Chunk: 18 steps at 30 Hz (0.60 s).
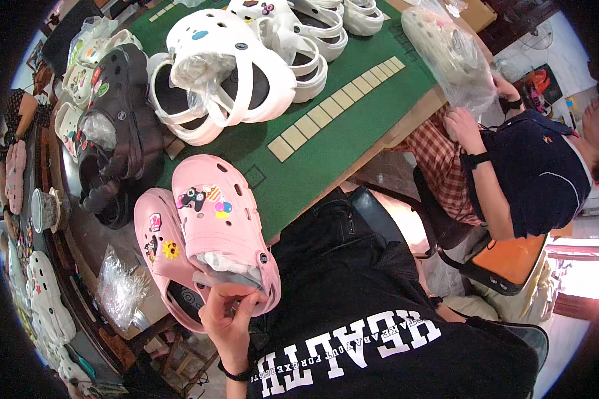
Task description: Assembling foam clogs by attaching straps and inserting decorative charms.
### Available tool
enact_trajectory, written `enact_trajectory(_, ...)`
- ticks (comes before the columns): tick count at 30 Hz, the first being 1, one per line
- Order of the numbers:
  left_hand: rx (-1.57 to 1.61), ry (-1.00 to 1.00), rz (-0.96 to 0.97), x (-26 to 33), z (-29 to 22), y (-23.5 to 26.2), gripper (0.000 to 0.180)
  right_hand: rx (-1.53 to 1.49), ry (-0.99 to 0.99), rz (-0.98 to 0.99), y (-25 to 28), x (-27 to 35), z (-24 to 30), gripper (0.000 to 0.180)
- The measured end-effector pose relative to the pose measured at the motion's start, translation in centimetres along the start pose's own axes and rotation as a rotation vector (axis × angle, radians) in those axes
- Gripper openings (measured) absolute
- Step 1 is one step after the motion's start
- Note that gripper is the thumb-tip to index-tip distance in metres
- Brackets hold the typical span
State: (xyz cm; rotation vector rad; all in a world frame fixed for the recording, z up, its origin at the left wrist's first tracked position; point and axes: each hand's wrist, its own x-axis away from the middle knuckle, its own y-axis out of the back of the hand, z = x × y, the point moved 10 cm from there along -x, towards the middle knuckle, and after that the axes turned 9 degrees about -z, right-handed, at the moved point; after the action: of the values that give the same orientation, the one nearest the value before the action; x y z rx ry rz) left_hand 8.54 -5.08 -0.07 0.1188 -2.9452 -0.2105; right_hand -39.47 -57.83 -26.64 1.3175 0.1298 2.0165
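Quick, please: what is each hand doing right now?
Left hand: closed on the pink clogs.
Right hand: not in view.

Workroom, green-topped desk, daylight from the right.
Desk [326, 143] has a green felt cover with a row of tan squares [339, 103] across it and a wooden edge showing at the right. A dark wooden side counter [90, 233] runs along the left. A stool with an orange seat [512, 259] stands at the right on a pale floor [566, 346]. Strong pinkish daylight floods in at the lower right; far corners are dark and blurred.
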Motion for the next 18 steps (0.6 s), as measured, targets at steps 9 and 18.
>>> enact_trajectory(9, 0.004, 0.021, -0.026, 0.1, 0.1, 0.2, 0.010, 0.051, 0.057, -0.032, 1.0, -0.3, 1.3, 0.035)
enact_trajectory(18, -0.001, 0.001, -0.025, 0.2, 0.1, 0.0, 0.010, 0.086, 0.102, -0.064, 1.6, -0.2, 1.6, 0.036)
